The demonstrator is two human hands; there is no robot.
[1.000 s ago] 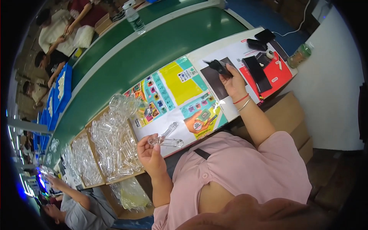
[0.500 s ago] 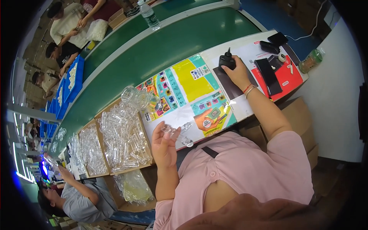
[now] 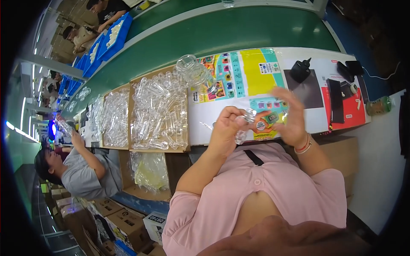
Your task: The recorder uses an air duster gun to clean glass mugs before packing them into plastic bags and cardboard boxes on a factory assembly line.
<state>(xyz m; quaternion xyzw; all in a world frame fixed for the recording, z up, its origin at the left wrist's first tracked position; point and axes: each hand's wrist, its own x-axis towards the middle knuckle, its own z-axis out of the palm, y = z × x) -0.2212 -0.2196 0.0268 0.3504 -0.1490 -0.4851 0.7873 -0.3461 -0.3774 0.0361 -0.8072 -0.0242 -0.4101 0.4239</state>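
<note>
A brown cardboard box [image 3: 185, 128] stands at 9 o'clock from the left hand [image 3: 227, 128]. The right hand [image 3: 294, 123] is spread wide. One transparent, knobbed piece [image 3: 250, 115] is held in the left hand, at 9 o'clock from the right hand.

The left hand [image 3: 224, 129] pinches a clear part [image 3: 250, 115] between its fingers, while the right hand [image 3: 294, 121] is held just beside it, fingers spread apart. Below them lies a colourful printed sheet [image 3: 258, 70], with a cardboard tray [image 3: 186, 128] full of clear tubes [image 3: 156, 109] to its left and a black bottle [image 3: 300, 71] to its right, near a dark phone [image 3: 335, 101].
</note>
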